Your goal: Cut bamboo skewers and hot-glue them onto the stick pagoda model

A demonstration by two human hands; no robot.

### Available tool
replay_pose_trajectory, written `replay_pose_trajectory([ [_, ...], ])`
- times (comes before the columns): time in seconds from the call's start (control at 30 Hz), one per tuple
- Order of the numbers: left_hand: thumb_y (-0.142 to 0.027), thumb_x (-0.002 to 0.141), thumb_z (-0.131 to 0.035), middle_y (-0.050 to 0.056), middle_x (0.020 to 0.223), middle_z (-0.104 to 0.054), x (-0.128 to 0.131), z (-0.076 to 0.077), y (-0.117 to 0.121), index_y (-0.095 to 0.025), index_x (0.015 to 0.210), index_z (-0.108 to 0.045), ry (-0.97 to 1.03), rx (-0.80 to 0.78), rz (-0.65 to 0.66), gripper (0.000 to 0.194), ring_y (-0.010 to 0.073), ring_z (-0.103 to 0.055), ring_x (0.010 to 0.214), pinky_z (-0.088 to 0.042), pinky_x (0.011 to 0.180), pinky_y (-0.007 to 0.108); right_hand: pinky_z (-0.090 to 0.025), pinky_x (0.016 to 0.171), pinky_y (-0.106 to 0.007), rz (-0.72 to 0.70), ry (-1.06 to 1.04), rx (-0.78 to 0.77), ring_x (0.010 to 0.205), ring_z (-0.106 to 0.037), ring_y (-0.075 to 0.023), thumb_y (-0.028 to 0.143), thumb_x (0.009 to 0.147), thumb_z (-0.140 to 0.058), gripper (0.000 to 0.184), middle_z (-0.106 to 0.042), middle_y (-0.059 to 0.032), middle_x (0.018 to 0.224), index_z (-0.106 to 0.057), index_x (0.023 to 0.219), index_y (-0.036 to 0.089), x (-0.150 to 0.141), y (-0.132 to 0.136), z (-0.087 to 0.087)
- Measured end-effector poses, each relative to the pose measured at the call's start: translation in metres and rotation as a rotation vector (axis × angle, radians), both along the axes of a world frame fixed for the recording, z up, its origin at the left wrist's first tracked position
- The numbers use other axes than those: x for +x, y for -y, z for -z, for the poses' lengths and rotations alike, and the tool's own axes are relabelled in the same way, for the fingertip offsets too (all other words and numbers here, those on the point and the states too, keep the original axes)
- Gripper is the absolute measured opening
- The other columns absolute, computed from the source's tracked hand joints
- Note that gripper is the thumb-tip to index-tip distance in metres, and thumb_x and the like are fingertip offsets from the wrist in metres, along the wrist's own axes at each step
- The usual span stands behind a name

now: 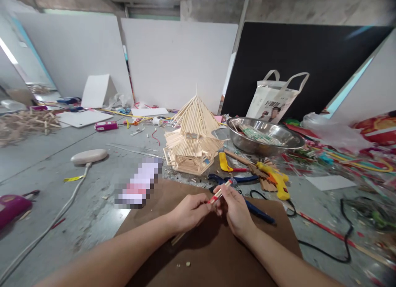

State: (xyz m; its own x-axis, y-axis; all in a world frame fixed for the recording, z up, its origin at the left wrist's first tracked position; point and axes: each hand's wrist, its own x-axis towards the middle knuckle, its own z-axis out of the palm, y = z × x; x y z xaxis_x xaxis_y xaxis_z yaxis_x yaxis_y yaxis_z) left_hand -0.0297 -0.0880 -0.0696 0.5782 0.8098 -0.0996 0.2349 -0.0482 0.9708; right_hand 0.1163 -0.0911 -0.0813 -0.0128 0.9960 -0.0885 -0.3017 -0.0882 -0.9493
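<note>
A small bundle of disposable wooden chopsticks [219, 193] with red-marked ends slants between my two hands, above a brown sheet [148, 229]. My left hand [190, 212] is closed around the middle of it, and its pale lower ends poke out beneath that hand. The fingers of my right hand [237, 210] pinch the bundle near its upper end. Straight ahead stands a tiered pavilion model [193, 147] built from wooden sticks. Blue-handled pliers [261, 212] lie just beyond my right hand, partly hidden by it.
A yellow glue gun [280, 182] with a black cord lies to the right. Behind it are a steel basin [266, 142] and a white bag [272, 99]. Left are a blurred-out phone [139, 182], a white charger [89, 156] with its cable, and piled sticks [24, 126].
</note>
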Motion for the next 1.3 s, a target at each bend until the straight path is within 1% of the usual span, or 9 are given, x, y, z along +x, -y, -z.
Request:
replay_pose_trajectory([
  [0.2, -0.048, 0.079, -0.032, -0.006, 0.046, -0.042, 0.0, 0.0, 0.003, -0.018, 0.069, -0.038, -0.077, -0.08, 0.002, 0.033, 0.0063, -0.034, 0.032, -0.024, 0.033, 0.019, -0.031, 0.035, -0.017, 0.164, -0.077, 0.066, 0.036, -0.039, -0.0059, 0.048, 0.071, -0.054, 0.031, -0.047, 0.0051, 0.042, -0.055, 0.069, 0.017, 0.003, -0.006, -0.011],
  [0.37, -0.047, 0.08, -0.033, -0.006, 0.05, -0.034, 0.005, 0.001, 0.007, -0.018, 0.064, -0.035, -0.057, 0.067, -0.104, 0.034, 0.0058, -0.031, 0.044, -0.025, 0.042, 0.019, -0.03, 0.037, -0.016, 0.117, -0.017, 0.076, 0.037, -0.038, -0.0044, 0.044, 0.072, -0.055, 0.028, -0.046, 0.0053, 0.045, -0.057, 0.069, 0.016, 0.0, -0.003, -0.013],
  [0.47, -0.047, 0.081, -0.034, -0.004, 0.054, -0.037, 0.006, -0.001, 0.009, -0.016, 0.064, -0.038, -0.002, 0.111, -0.131, 0.034, 0.0061, -0.031, 0.048, -0.027, 0.046, 0.02, -0.027, 0.035, -0.016, 0.011, 0.031, 0.045, 0.036, -0.037, -0.0039, 0.043, 0.071, -0.056, 0.028, -0.045, 0.0055, 0.046, -0.058, 0.069, 0.016, -0.006, 0.004, -0.012],
  [0.67, -0.046, 0.081, -0.035, -0.003, 0.056, -0.04, 0.007, 0.0, 0.005, -0.015, 0.068, -0.044, 0.071, 0.065, -0.107, 0.035, 0.0063, -0.032, 0.05, -0.027, 0.048, 0.02, -0.024, 0.034, -0.017, -0.077, 0.134, 0.02, 0.035, -0.036, -0.0033, 0.044, 0.071, -0.055, 0.031, -0.046, 0.0049, 0.047, -0.06, 0.071, 0.014, -0.012, 0.009, -0.011],
  [0.8, -0.051, 0.077, -0.039, -0.006, 0.05, -0.033, 0.009, 0.007, 0.0, -0.016, 0.066, -0.039, 0.138, -0.06, -0.144, 0.037, 0.0049, -0.028, 0.044, -0.023, 0.043, 0.02, -0.022, 0.034, -0.016, -0.098, 0.064, 0.005, 0.034, -0.033, -0.0028, 0.044, 0.07, -0.057, 0.032, -0.044, 0.0074, 0.048, -0.057, 0.086, 0.017, -0.002, 0.0, -0.017],
  [0.87, -0.053, 0.076, -0.04, -0.008, 0.048, -0.028, 0.009, 0.009, -0.001, -0.017, 0.066, -0.037, 0.178, -0.132, -0.145, 0.037, 0.0042, -0.026, 0.041, -0.021, 0.041, 0.019, -0.021, 0.033, -0.016, -0.041, -0.006, 0.04, 0.034, -0.029, -0.0018, 0.045, 0.071, -0.055, 0.032, -0.041, 0.0087, 0.049, -0.056, 0.089, 0.019, 0.004, -0.005, -0.022],
  [0.97, -0.054, 0.075, -0.039, -0.009, 0.047, -0.027, 0.008, 0.01, 0.0, -0.017, 0.068, -0.037, 0.169, -0.146, -0.128, 0.039, 0.004, -0.025, 0.04, -0.02, 0.04, 0.018, -0.019, 0.033, -0.016, 0.054, 0.008, 0.077, 0.034, -0.027, -0.0009, 0.042, 0.07, -0.057, 0.026, -0.036, 0.0088, 0.048, -0.058, 0.078, 0.017, 0.011, -0.01, -0.029],
  [1.13, -0.052, 0.079, -0.034, -0.006, 0.05, -0.035, 0.005, 0.006, 0.003, -0.015, 0.068, -0.042, 0.041, -0.015, -0.122, 0.039, 0.0054, -0.03, 0.044, -0.025, 0.043, 0.019, -0.02, 0.034, -0.016, 0.117, 0.015, 0.109, 0.033, -0.031, -0.0012, 0.035, 0.067, -0.062, 0.02, -0.04, 0.0076, 0.045, -0.059, 0.069, 0.015, 0.016, -0.016, -0.038],
  [1.3, -0.043, 0.081, -0.034, -0.001, 0.058, -0.047, -0.01, -0.012, -0.002, -0.015, 0.07, -0.053, -0.209, 0.163, 0.076, 0.036, 0.008, -0.04, 0.051, -0.03, 0.048, 0.019, -0.023, 0.032, -0.017, 0.414, -0.114, 0.265, 0.031, -0.032, -0.0023, 0.029, 0.065, -0.063, 0.015, -0.042, 0.0072, 0.042, -0.057, 0.062, 0.015, 0.045, -0.03, -0.059],
])
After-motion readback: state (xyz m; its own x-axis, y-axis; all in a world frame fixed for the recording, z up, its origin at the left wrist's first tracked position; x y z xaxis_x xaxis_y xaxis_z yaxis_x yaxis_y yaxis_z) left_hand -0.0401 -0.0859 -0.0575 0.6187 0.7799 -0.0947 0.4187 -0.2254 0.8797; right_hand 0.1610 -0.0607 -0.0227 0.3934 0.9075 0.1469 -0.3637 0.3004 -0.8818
